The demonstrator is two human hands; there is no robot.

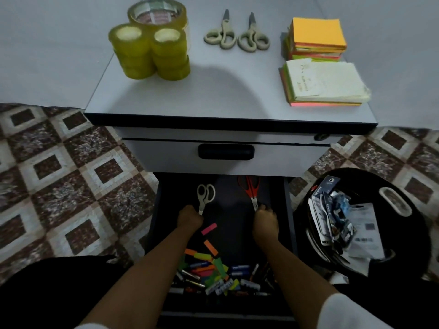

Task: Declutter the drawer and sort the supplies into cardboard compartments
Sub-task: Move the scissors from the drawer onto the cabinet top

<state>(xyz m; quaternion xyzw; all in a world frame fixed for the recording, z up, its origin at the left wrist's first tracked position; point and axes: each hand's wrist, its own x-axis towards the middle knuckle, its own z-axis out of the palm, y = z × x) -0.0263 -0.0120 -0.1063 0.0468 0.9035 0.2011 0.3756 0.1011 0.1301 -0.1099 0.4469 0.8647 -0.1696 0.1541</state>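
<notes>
left hand (190, 218) grips white scissors (205, 193) by blades | right hand (264, 222) pinches red scissors (250, 189) blade tip | handles beyond fingers

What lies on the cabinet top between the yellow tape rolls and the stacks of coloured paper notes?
A pair of grey-handled scissors and a second such pair; head view.

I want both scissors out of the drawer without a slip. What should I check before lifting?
1. Left hand grips white scissors at the blade tip: ok.
2. Right hand grips red scissors at the blade tip: ok.
3. Both blades closed: ok.
4. Red pair's handles clear of the upper drawer front: cannot tell, shadowed.
5. Bare room on cabinet top near grey scissors: ok.
6. Cardboard compartments ready: cannot tell, none in view.
</notes>
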